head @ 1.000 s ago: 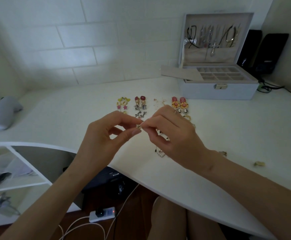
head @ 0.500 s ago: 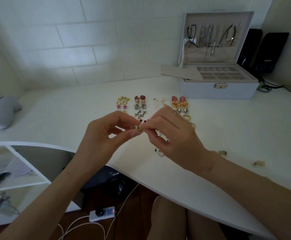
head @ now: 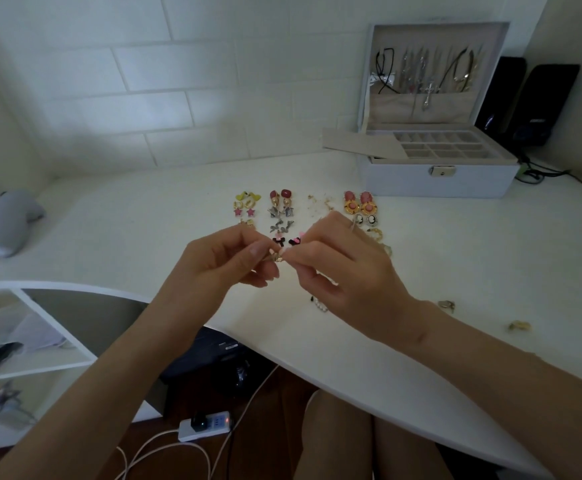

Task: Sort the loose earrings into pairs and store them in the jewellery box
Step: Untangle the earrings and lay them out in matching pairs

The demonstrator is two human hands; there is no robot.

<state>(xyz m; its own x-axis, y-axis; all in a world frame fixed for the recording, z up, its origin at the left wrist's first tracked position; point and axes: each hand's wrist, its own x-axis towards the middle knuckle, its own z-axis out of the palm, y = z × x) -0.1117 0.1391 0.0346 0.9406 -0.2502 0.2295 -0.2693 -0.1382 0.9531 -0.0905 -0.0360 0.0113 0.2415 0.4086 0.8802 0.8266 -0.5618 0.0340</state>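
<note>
Left hand & right hand meet above the white desk, each pinching the same small gold earring w/ thumb & forefinger tips, other fingers loosely curled. Just beyond them, colourful paired earrings lie in short columns on the desk; two loose gold pieces lie well apart, right side. The pale grey jewellery box stands open at back right, necklaces hung in its lid.

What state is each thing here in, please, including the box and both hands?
Jewellery box: open, lid upright.
Gold earring: held above the table.
Left hand: pinches the gold earring.
Right hand: pinches it too.
Paired earrings: lying in columns.
Power strip: red light on.
</note>
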